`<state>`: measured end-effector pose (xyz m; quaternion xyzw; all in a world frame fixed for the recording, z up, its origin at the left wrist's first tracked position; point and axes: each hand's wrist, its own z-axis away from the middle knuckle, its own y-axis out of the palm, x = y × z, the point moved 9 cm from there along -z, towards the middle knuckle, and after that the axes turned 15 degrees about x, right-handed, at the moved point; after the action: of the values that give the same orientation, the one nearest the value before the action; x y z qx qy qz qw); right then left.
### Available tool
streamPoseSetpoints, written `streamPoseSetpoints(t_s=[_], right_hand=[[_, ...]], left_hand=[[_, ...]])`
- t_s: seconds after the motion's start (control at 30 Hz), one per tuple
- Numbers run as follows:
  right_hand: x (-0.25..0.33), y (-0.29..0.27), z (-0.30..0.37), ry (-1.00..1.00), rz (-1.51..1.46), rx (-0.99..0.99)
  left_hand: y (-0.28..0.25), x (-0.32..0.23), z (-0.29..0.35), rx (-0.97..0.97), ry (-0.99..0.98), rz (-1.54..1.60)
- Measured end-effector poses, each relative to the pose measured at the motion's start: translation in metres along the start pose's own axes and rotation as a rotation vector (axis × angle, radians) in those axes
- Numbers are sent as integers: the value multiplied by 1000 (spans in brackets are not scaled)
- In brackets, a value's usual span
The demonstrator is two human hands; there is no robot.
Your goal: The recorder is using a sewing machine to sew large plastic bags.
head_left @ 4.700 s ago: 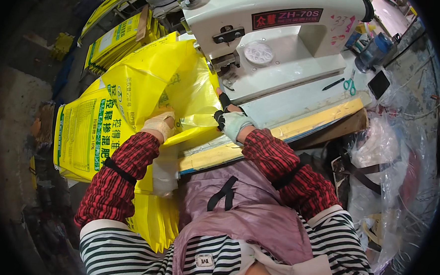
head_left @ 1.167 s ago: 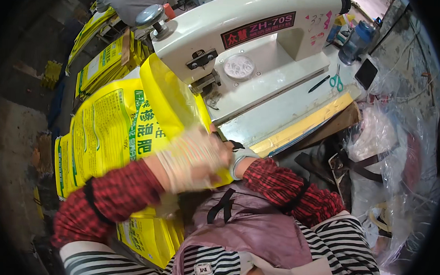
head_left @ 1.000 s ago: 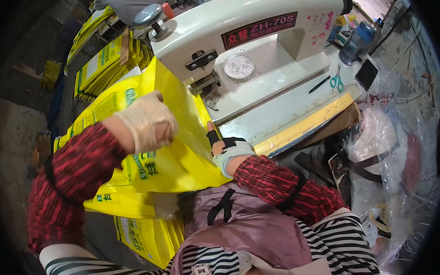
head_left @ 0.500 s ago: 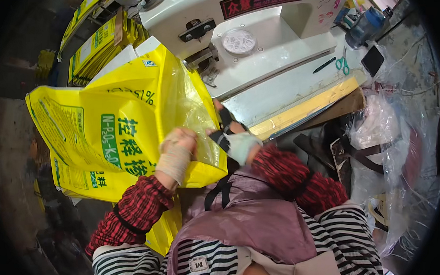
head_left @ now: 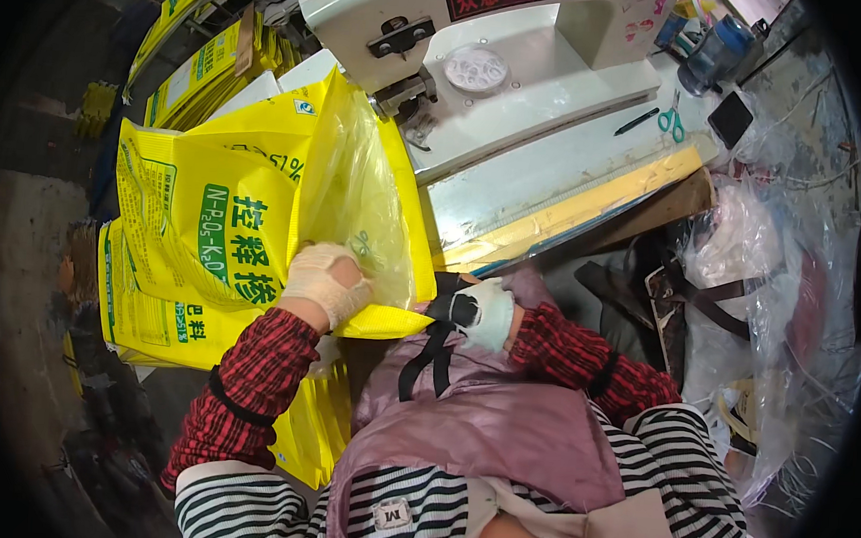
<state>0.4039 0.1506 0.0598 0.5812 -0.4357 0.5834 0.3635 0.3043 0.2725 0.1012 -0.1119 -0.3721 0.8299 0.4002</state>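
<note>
A large yellow woven bag (head_left: 251,172) with green and black print lies to my left, its mouth spread toward me and a clear plastic liner (head_left: 361,202) showing inside. My left hand (head_left: 328,281), wrapped in a pale glove, is closed on the near side of the bag's mouth. At the bag's right corner is my right hand (head_left: 477,310), in a pale wrap with black coverings on its fingers. Its fingers press together at the yellow edge, with the tips partly hidden. The bag's upper edge reaches close to the head of a white sewing machine (head_left: 401,97).
Stacked yellow bags (head_left: 202,77) stand at the far left, and more yellow bags (head_left: 315,429) hang below my left arm. On the machine table lie green scissors (head_left: 671,124), a black pen (head_left: 637,122) and a dark phone-like slab (head_left: 730,119). Crumpled clear plastic (head_left: 744,237) sits at right.
The bag's left part has swung right and upward. My left hand has shifted slightly left, while my right hand has come down and a little right to the bag's corner.
</note>
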Motion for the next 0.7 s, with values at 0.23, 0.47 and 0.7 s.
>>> streamPoseSetpoints(t_s=[0.23, 0.47, 0.7], right_hand=[[-21, -1, -4, 203, -494, 28], [-43, 8, -1, 124, -671, 54], [-63, 5, 2, -67, -1, 83]], left_hand=[[-12, -37, 15, -285, 396, -49], [-45, -25, 33, -628, 492, 163], [-46, -39, 13, -358, 405, -24]])
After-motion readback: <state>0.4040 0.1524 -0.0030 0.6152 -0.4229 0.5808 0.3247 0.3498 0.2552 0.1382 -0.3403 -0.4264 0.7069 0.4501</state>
